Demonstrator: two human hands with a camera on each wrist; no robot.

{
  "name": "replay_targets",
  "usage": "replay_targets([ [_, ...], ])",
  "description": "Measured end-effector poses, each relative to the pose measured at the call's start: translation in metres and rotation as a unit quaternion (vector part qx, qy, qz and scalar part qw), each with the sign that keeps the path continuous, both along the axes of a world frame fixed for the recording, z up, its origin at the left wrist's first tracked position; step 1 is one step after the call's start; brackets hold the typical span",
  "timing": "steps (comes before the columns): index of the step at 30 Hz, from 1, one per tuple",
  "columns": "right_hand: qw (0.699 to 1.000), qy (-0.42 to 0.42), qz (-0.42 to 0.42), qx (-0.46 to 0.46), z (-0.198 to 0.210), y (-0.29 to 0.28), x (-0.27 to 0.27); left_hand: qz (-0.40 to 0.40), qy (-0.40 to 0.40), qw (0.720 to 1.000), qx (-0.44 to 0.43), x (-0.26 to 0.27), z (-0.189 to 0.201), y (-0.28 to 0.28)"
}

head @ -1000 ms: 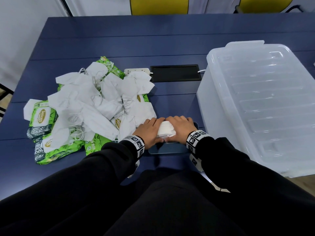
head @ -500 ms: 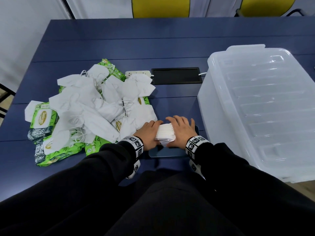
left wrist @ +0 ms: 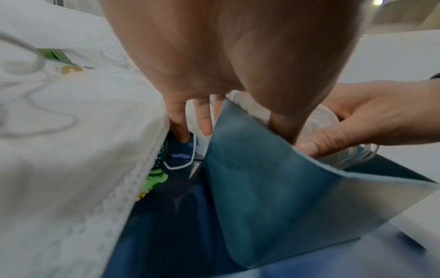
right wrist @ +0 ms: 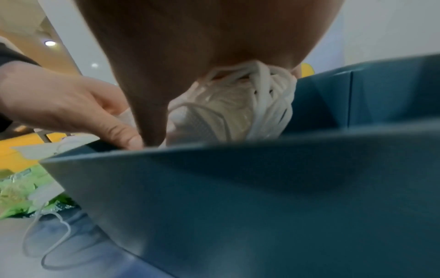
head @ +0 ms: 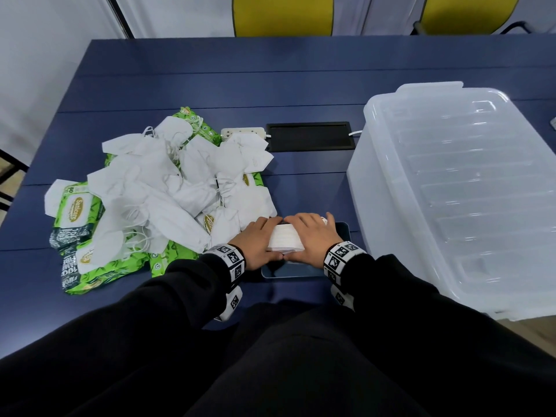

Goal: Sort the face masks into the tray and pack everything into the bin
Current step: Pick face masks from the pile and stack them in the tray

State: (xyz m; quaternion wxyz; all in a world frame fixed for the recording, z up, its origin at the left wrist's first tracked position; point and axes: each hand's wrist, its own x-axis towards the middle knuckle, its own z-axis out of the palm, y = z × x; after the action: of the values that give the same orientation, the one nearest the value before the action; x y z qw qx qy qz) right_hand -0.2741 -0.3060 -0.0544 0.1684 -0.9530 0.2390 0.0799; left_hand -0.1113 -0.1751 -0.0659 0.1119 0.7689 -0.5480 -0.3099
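A stack of white face masks stands on edge in the teal tray at the near table edge. My left hand grips its left side and my right hand grips its right side. In the left wrist view my left fingers reach down beside the tray wall. The right wrist view shows the stack with its ear loops under my right palm, inside the tray. A loose pile of white masks lies to the left.
Green wet-wipe packs lie under and around the mask pile. A large clear bin with its lid on stands at the right. A black cable hatch and a white power strip sit behind the tray.
Both hands stay at the tray holding the stack. The right hand's fingers, spread half a second ago, have drawn back together over the stack.
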Motion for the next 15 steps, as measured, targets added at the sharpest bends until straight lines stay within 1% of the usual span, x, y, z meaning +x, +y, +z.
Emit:
replay_targets([
  [5,1.000,-0.007,0.006,-0.023,-0.001,-0.001,-0.001,0.018,-0.010,1.000,0.001,-0.003,0.002,0.004],
  [10,1.000,0.010,-0.006,-0.014,0.002,-0.003,0.001,0.037,0.013,0.999,-0.006,-0.003,0.007,0.004],
  [15,0.999,-0.017,-0.023,-0.023,0.005,-0.003,-0.001,0.051,0.031,0.998,-0.030,-0.001,0.010,0.007],
])
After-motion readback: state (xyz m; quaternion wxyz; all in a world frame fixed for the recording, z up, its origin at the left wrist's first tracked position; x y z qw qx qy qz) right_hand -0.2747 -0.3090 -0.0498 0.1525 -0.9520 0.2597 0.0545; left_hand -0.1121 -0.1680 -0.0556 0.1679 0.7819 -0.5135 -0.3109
